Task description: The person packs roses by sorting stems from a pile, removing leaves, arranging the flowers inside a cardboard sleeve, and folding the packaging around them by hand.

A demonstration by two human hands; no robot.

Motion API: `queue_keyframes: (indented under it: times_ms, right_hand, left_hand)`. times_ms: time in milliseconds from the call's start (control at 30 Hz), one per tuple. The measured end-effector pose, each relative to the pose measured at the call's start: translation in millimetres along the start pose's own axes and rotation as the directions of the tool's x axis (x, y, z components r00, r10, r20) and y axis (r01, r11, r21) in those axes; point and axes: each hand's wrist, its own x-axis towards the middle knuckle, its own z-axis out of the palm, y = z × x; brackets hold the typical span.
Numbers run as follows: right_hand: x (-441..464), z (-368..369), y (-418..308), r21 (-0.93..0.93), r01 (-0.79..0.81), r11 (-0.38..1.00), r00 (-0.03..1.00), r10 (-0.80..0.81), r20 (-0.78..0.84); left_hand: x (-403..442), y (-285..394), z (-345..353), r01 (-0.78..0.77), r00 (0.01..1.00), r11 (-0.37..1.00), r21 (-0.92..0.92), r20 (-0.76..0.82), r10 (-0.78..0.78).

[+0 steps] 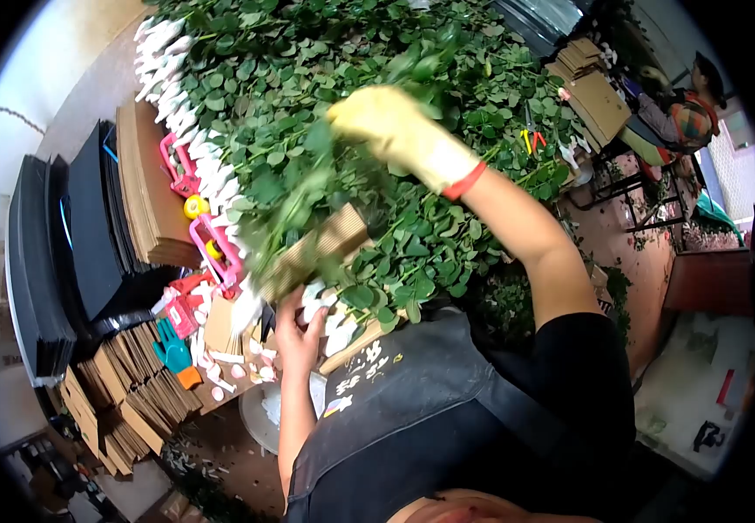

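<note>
My right hand (382, 126), in a yellow glove with a red cuff, is over the leafy pile, blurred by motion. Its fingers are curled round a leafy rose stem (303, 196), whose leaves smear on both sides of the glove. Lower down, my bare left hand (297, 342) grips the lower edge of a piece of corrugated cardboard (334, 237), thumb apart from the fingers. Several white-sleeved flower heads (340, 333) lie beside the thumb. Leaves partly cover the cardboard and hide some of the left fingertips.
A deep pile of rose stems (264, 87) covers the table, white-sleeved heads (164, 61) along its left edge. Pink tape dispensers (216, 248), a teal glove (171, 347) and cardboard stacks (146, 383) lie left. Red-and-yellow-handled cutters (532, 141) rest on leaves. Another person (687, 118) works at far right.
</note>
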Motion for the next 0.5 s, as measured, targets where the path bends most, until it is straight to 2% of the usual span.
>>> queue_keyframes:
  times_ms: [33,100,133,167,233,300,333,367,433,467,500]
  right_hand:
    - [7,-7,42,-0.595,0.344,0.727,0.924,-0.375,0.076]
    - [-14,-40,22,-0.563,0.301,0.77,0.891,-0.437,-0.122]
    - [-21,-48,13,-0.565,0.267,0.781,0.924,-0.375,-0.081]
    - [-39,-56,-22,-0.485,0.338,0.807,0.886,-0.446,-0.124]
    - [-68,-55,-48,-0.379,0.237,0.895,0.947,-0.299,-0.115]
    - [-94,-49,-59,-0.401,0.208,0.892,0.969,-0.243,-0.037]
    - [-106,-49,-49,-0.223,0.113,0.968,0.992,-0.096,0.087]
    - [-119,-46,-33,-0.072,-0.026,0.997,0.971,0.043,0.237]
    - [-145,-22,12,-0.185,0.075,0.98,0.96,-0.021,0.278]
    - [-154,-14,36,-0.305,0.168,0.937,0.955,-0.078,0.287]
    - [-156,-11,31,-0.322,-0.103,0.941,0.912,0.219,0.348]
  left_hand:
    - [0,9,-2,-0.009,1.0,0.998,0.064,0.002,0.008]
    - [1,8,3,-0.044,0.997,0.999,0.032,-0.059,0.046]
    - [3,17,4,0.028,0.999,1.0,0.004,-0.038,-0.028]
    - [1,24,0,0.115,0.993,0.993,-0.02,-0.011,-0.116]
    - [1,17,1,0.061,0.997,0.997,-0.056,-0.048,-0.064]
    - [-2,-5,6,0.0,0.998,1.0,-0.031,-0.063,-0.002]
    - [-2,-4,11,-0.012,0.992,0.995,-0.098,-0.126,-0.001]
    - [0,-7,10,0.084,0.996,0.996,0.004,-0.044,-0.084]
    - [0,-11,12,0.096,0.994,0.995,-0.038,-0.057,-0.098]
    - [0,-4,10,-0.037,0.994,0.986,-0.16,-0.112,0.019]
    - [0,-2,8,0.018,0.997,0.994,-0.105,-0.072,-0.025]
